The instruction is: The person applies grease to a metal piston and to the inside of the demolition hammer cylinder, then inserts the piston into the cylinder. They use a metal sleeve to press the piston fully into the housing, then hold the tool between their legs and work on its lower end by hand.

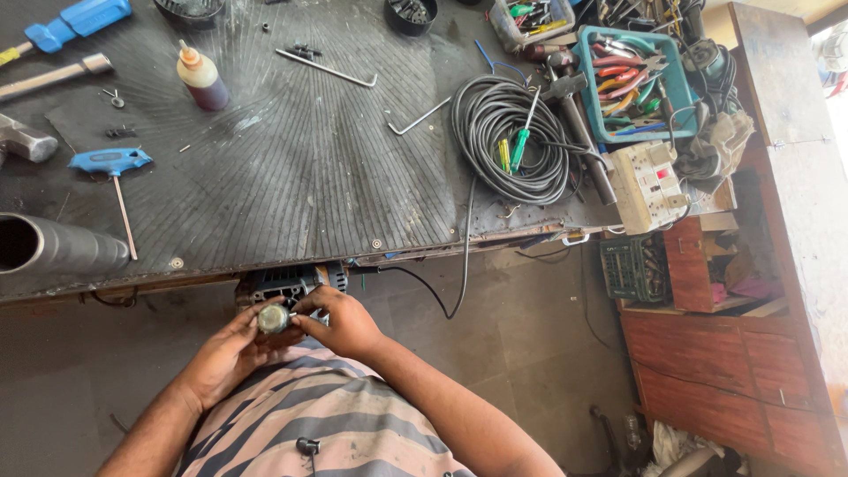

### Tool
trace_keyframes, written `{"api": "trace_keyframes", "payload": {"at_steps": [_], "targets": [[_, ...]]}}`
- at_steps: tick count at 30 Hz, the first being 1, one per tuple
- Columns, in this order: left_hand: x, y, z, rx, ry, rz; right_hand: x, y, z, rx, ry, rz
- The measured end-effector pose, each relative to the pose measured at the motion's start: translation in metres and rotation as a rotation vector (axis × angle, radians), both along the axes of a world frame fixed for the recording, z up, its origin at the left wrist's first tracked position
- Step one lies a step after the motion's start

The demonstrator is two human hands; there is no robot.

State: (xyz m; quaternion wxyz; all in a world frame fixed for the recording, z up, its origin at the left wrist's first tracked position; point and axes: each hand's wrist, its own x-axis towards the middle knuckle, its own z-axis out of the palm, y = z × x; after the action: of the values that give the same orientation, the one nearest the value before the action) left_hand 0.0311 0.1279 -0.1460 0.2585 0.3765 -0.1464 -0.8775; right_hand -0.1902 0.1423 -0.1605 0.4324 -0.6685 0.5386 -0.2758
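Below the near edge of the workbench (291, 177), both hands meet over a dark power-tool body (287, 283) held against my striped shirt. My left hand (225, 353) grips a small round metal part (272, 319) at the end of the tool. My right hand (340, 320) closes on the tool from the right, its fingers touching the same round part. The lower half of the tool is hidden behind my hands. A black cable (437, 300) runs from the tool up onto the bench.
On the ribbed black mat lie a blue T-handle key (113, 163), a small oil bottle (201, 79), hex keys (327, 68), a coil of black cable (512, 137) and a grey tube (53, 246). A blue tool tray (632, 79), a socket strip (649, 185) and wooden shelves (724, 291) stand right.
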Motion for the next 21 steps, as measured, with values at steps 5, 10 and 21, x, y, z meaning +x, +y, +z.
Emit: {"api": "trace_keyframes", "payload": {"at_steps": [5, 10, 21], "targets": [[0.001, 0.006, -0.011, -0.230, -0.219, -0.110, 0.003, -0.003, -0.010, 0.126, -0.094, -0.039], [-0.016, 0.017, -0.021, -0.471, -0.413, 0.088, 0.002, -0.002, -0.011, 0.050, -0.092, -0.009], [-0.018, 0.023, -0.026, -0.718, -0.603, 0.092, -0.018, 0.011, -0.030, 0.075, -0.176, -0.120]]}}
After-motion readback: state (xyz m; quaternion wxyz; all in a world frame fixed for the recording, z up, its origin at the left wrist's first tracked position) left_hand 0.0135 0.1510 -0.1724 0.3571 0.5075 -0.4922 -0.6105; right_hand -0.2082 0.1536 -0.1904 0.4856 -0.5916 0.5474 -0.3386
